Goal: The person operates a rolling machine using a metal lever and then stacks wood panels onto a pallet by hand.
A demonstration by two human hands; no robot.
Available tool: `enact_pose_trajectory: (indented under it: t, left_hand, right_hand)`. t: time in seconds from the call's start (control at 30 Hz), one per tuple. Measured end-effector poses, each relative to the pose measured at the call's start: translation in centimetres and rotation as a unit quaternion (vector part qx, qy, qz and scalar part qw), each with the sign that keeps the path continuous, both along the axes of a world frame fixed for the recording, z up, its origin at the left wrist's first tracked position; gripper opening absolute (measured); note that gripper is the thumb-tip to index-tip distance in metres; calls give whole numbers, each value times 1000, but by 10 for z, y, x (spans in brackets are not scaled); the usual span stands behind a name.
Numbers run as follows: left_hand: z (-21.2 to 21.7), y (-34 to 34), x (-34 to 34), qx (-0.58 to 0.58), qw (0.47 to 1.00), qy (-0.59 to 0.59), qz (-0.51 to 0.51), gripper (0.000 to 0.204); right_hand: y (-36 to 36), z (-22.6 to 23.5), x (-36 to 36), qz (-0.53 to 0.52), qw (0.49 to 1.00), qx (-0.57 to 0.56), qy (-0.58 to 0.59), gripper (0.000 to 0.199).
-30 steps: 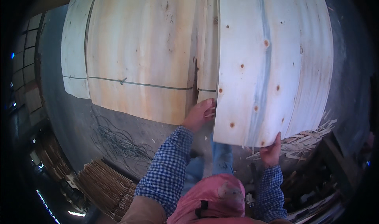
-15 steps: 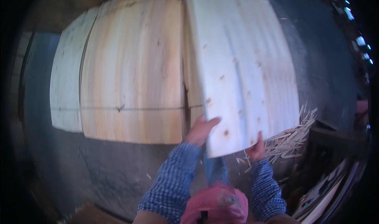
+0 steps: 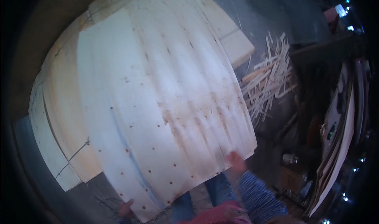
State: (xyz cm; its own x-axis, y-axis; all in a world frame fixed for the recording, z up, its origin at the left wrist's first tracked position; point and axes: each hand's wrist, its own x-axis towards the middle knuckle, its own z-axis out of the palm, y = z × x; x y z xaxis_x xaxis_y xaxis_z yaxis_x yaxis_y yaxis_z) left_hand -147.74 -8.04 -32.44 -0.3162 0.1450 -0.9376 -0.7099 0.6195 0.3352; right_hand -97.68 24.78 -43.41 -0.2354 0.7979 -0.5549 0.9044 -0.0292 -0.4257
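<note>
A large pale wood veneer sheet (image 3: 158,105) with brown knots and a bluish streak spans the middle of the view, slanting over other sheets. My left hand (image 3: 126,209) grips its near left corner, mostly below the lower edge, with the rest of the fingers hidden. At the near edge on the right, my right hand (image 3: 237,163) holds the same sheet, slightly smeared by motion. Beneath lie an orange-toned veneer sheet (image 3: 65,90) and a narrow pale sheet (image 3: 47,145) on the left, with a thin dark cord (image 3: 79,150) across them.
To the right, a heap of thin wood strips (image 3: 268,78) lies on the dark floor. Beyond it, long bent veneer offcuts (image 3: 335,145) stand among dark clutter. Another pale sheet's corner (image 3: 237,46) sticks out at the upper right. My legs (image 3: 219,188) are just below the near edge.
The veneer sheet has swung left over the orange-toned sheet and now lies wider across the view. My hands have moved farther apart, and the view has turned toward the strip heap.
</note>
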Motion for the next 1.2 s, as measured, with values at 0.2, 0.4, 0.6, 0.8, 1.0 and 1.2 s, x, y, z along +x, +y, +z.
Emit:
enact_pose_trajectory:
  t: [0.2, 0.4, 0.6, 0.8, 1.0, 1.2]
  left_hand:
    - [-60, 68, -62, -50, 992, 109, -49, 42]
    - [-65, 117, -28, -65, 978, 170, -99, 37]
    - [-18, 84, -39, -83, 879, 278, -378, 35]
    - [154, 157, 28, -7, 925, 282, -256, 38]
    - [322, 96, 55, 32, 903, 287, -317, 38]
    - [340, 33, 80, 77, 887, 259, -375, 35]
  right_hand:
    - [226, -72, 105, -178, 959, -161, 148, 78]
    - [204, -120, 68, -386, 833, -324, 229, 63]
    - [181, -28, 66, -285, 862, -306, 287, 45]
    - [165, 147, 29, -220, 885, -256, 322, 40]
    - [96, 327, 86, -180, 916, -214, 287, 36]
    - [-41, 397, 107, -244, 892, -200, 323, 29]
